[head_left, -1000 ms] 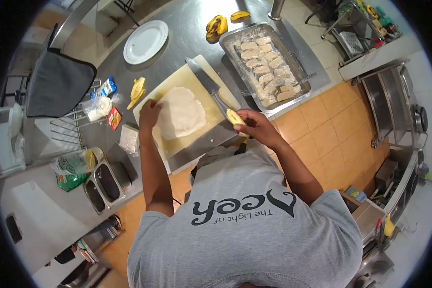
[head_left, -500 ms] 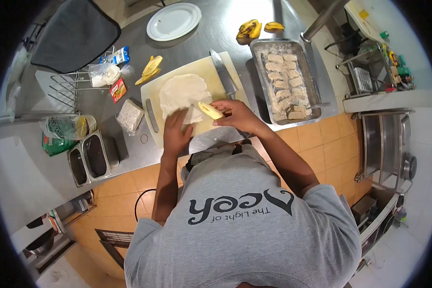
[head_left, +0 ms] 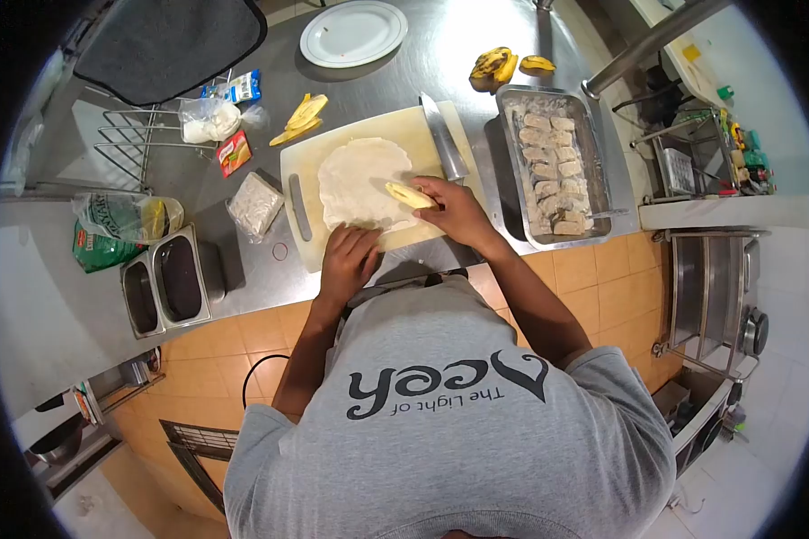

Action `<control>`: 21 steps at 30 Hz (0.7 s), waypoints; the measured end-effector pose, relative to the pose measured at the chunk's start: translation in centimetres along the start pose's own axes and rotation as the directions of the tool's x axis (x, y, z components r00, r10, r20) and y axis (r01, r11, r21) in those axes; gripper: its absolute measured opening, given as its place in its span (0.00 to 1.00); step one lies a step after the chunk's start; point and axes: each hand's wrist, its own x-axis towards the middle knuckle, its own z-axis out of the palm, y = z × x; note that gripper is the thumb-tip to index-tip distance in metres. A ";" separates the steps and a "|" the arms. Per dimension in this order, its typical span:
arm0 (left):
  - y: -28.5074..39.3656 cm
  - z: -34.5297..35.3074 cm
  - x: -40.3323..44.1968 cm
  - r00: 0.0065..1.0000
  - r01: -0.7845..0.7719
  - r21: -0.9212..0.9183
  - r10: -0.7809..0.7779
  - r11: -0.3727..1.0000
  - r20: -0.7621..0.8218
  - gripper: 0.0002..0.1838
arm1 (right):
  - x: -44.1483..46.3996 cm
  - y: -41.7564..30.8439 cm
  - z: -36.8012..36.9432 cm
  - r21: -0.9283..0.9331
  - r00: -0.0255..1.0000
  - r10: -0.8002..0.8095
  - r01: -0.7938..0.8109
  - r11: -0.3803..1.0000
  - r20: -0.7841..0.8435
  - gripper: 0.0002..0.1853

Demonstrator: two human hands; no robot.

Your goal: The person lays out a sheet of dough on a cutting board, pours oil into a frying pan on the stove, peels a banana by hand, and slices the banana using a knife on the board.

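My right hand (head_left: 459, 214) is closed around one end of a peeled banana piece (head_left: 408, 195), holding it at the right side of a flat sheet of dough (head_left: 361, 175). The dough lies on a cream cutting board (head_left: 307, 177). At the board's near edge, my left hand (head_left: 349, 262) touches the lower edge of the dough, with its fingers extended and the thumb apart. Beyond my right hand, a large knife (head_left: 441, 136) rests on the board with its blade pointing away.
Right of the board stands a metal tray (head_left: 599, 153) of several coated pieces. Bananas (head_left: 494, 66) and a white plate (head_left: 354, 34) are farther back. Banana peel (head_left: 302, 118), a wrapped block (head_left: 256, 207), a red packet (head_left: 234, 154) and metal containers (head_left: 182, 277) are on the left.
My left hand has drawn back from over the dough to its near edge. The banana piece stays in my right hand, just above the dough. The camera view has shifted slightly.
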 end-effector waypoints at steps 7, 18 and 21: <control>-0.6 -0.6 0.7 0.999 -0.046 -0.151 0.047 0.987 0.002 0.16 | -1.1 -1.0 0.8 -0.180 0.996 -0.049 0.036 0.983 -0.073 0.25; -2.4 0.1 2.4 0.988 -0.091 -0.200 0.114 0.976 0.107 0.18 | -2.4 -0.5 1.8 -0.199 0.975 -0.088 0.047 0.979 -0.205 0.25; -2.4 0.1 2.1 0.979 -0.143 -0.194 0.168 0.970 0.118 0.17 | -2.8 -0.5 2.3 -0.213 0.967 -0.069 0.015 0.977 -0.247 0.25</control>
